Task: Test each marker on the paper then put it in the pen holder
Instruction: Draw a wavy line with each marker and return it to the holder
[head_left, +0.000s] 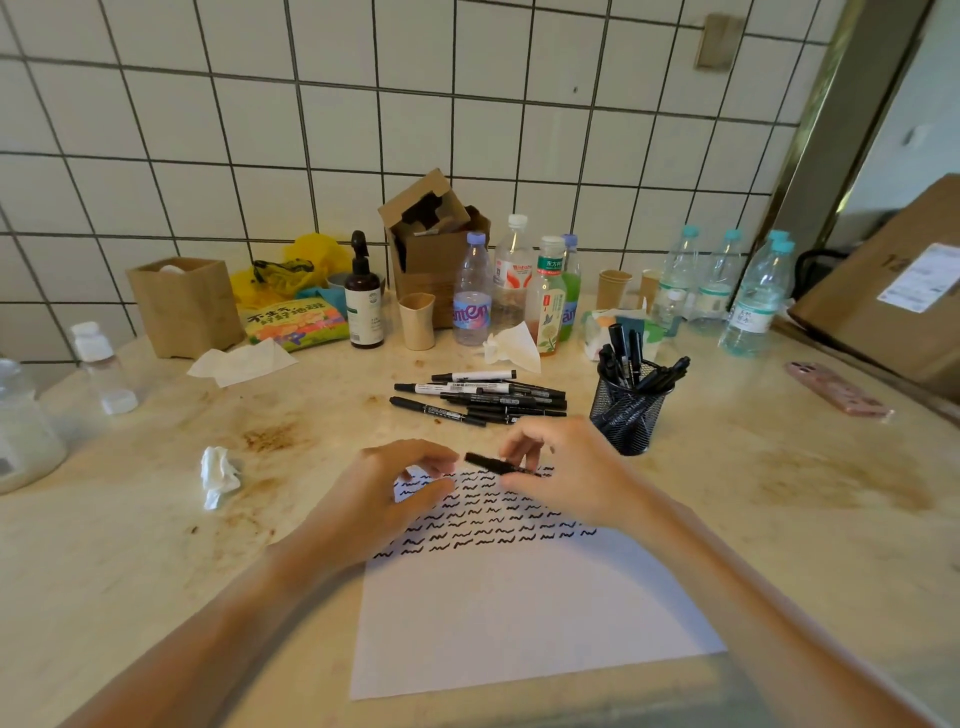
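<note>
A: how's my headcam feed looking?

B: soft even daylight, no harsh shadows. My hands (561, 467) are smeared with motion blur, tile lines (311, 130) bow from the wide lens, bottom edge goes hazy.

"东方" on the green-capped bottle (549, 301)'s label.

The surface (727, 493) looks like pale polished stone, mottled with brown stains. The paper (519, 613) is matt white, inked with black squiggles. The pen holder (628, 415) is black wire mesh. The markers (483, 397) have smooth plastic barrels. Clear glossy plastic bottles (748, 301) stand before a glazed white tile wall (260, 130), near brown cardboard boxes (182, 306).
</note>
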